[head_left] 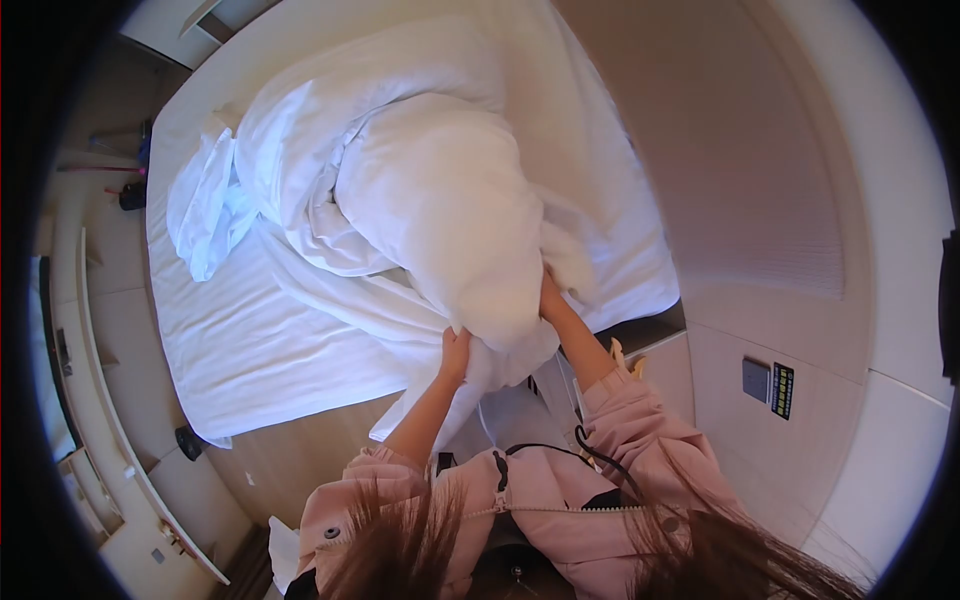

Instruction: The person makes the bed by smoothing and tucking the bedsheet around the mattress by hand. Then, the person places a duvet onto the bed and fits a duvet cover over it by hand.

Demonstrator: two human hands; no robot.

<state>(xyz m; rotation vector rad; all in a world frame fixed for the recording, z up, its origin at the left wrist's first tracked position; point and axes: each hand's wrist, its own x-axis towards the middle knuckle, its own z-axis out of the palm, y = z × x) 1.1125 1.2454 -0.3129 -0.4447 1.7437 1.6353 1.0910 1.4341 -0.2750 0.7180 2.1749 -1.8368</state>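
A bulky white duvet (pixel 440 190) lies bunched and folded over on the bed, its near end hanging past the mattress edge. My left hand (pixel 456 352) is closed on the near left side of the duvet. On the right side of the same bundle my right hand (pixel 550 296) grips the cloth, its fingertips partly hidden by the folds. Under the bundle, a white sheet (pixel 240 350) with wrinkles covers the mattress. A crumpled thin white cloth (pixel 205 215) lies at the far left of the bed.
A wooden bed base (pixel 300 440) runs below the mattress. At the right stands a beige wall panel (pixel 740 300) with a dark switch plate (pixel 756 379) and a black label (pixel 783 391). Small dark items (pixel 132 195) are on the floor at the left.
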